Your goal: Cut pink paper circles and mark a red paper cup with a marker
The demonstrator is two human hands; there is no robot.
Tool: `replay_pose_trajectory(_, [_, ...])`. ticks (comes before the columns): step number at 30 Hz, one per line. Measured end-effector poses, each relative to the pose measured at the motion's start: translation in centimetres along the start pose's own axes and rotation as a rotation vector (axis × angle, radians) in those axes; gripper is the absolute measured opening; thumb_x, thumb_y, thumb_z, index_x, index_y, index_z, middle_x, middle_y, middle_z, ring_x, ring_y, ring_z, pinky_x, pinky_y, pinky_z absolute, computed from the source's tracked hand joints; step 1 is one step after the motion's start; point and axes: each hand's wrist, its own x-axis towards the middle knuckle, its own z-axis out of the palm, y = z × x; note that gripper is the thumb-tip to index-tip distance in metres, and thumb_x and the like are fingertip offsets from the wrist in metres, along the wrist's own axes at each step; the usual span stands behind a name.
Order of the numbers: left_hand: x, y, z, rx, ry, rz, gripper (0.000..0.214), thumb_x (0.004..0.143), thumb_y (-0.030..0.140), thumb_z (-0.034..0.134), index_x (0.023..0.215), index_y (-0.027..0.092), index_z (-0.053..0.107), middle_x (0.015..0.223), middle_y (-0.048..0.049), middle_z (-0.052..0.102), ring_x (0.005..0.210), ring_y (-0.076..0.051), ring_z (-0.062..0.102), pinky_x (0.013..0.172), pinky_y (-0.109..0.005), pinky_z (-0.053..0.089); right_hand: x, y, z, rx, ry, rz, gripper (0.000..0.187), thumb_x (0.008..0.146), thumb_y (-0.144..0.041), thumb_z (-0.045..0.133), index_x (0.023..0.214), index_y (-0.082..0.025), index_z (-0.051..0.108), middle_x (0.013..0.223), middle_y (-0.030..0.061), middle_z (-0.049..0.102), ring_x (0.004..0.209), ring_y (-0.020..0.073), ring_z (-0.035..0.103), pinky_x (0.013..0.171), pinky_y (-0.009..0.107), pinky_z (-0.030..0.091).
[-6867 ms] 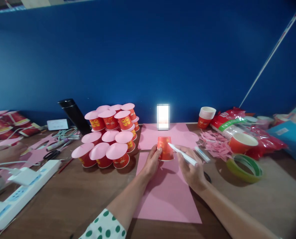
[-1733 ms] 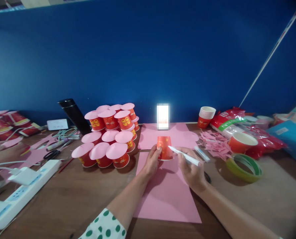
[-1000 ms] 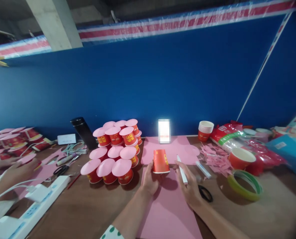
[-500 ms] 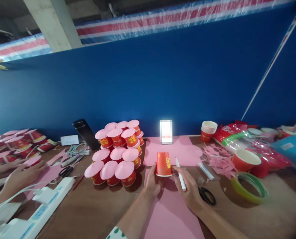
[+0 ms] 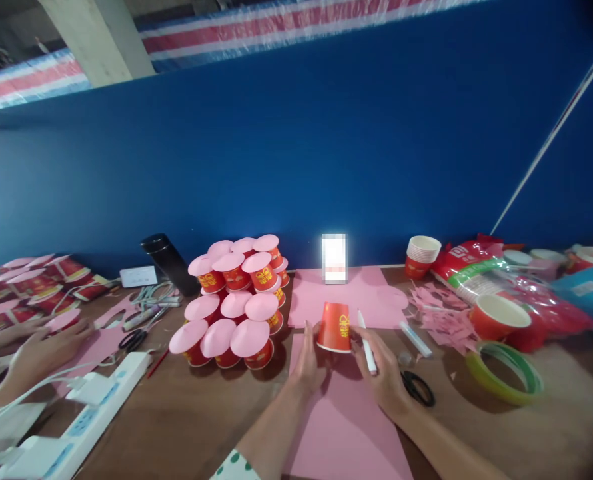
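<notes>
An upside-down red paper cup [image 5: 335, 325] with gold print is lifted a little above a pink paper sheet [image 5: 344, 427]. My left hand [image 5: 309, 363] is beside its left wall, thumb up, fingers partly hidden behind it. My right hand [image 5: 384, 373] holds a white pen [image 5: 367, 342] and its fingertips touch the cup's right side. A second pink sheet [image 5: 349, 293] lies behind.
A stacked pile of red cups with pink paper tops [image 5: 236, 307] stands left of the sheet. Black scissors [image 5: 419, 388], a green tape ring [image 5: 506, 372], pink scraps [image 5: 434, 310], a cup stack [image 5: 421, 257] and red bags [image 5: 496, 277] lie right. Another person's hand [image 5: 41, 347] and a white power strip [image 5: 71, 423] are left.
The cup was pressed on the pink sheet with the pen tip at its rim; now it is lifted and tilted, and the pen points up. The view tilted upward.
</notes>
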Motion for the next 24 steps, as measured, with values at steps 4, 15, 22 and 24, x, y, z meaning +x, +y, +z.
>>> replay_pose_trajectory(4, [-0.3, -0.3, -1.0, 0.139, -0.166, 0.098, 0.065, 0.069, 0.055, 0.072, 0.122, 0.021, 0.056, 0.086, -0.006, 0.068, 0.055, -0.012, 0.056, 0.051, -0.023, 0.042, 0.1, -0.3, -0.3, 0.028, 0.006, 0.058, 0.027, 0.093, -0.021, 0.049, 0.119, -0.02, 0.057, 0.111, 0.0118, 0.067, 0.103, 0.0233, 0.065, 0.087, 0.038, 0.055])
replay_pose_trajectory(15, [-0.3, -0.5, -0.5, 0.209, -0.125, 0.114, 0.075, 0.065, 0.034, 0.079, 0.13, 0.03, 0.041, 0.094, -0.0052, 0.069, 0.073, -0.018, 0.065, 0.068, -0.031, 0.048, 0.2, -0.7, -0.6, 0.048, 0.002, 0.097, 0.025, 0.093, -0.024, 0.05, 0.117, -0.02, 0.056, 0.108, 0.0111, 0.067, 0.099, 0.0228, 0.066, 0.086, 0.037, 0.055])
replay_pose_trajectory(22, [-0.2, -0.4, -0.8, 0.222, -0.135, 0.131, 0.056, 0.074, 0.038, 0.073, 0.124, 0.024, 0.051, 0.05, 0.006, 0.054, 0.053, -0.015, 0.059, 0.067, -0.032, 0.047, 0.3, -1.0, -0.7, 0.058, 0.032, 0.085, 0.028, 0.091, -0.025, 0.055, 0.118, -0.02, 0.057, 0.113, 0.0121, 0.066, 0.099, 0.0235, 0.065, 0.086, 0.039, 0.055])
replay_pose_trajectory(24, [0.0, -0.4, -0.9, 0.225, -0.14, 0.106, 0.054, 0.074, 0.039, 0.073, 0.122, 0.023, 0.053, 0.049, 0.0058, 0.054, 0.053, -0.015, 0.059, 0.071, -0.034, 0.048, 0.4, -1.1, -0.7, 0.046, 0.042, 0.08, 0.029, 0.092, -0.025, 0.053, 0.12, -0.02, 0.056, 0.112, 0.0122, 0.067, 0.098, 0.0237, 0.066, 0.085, 0.039, 0.056])
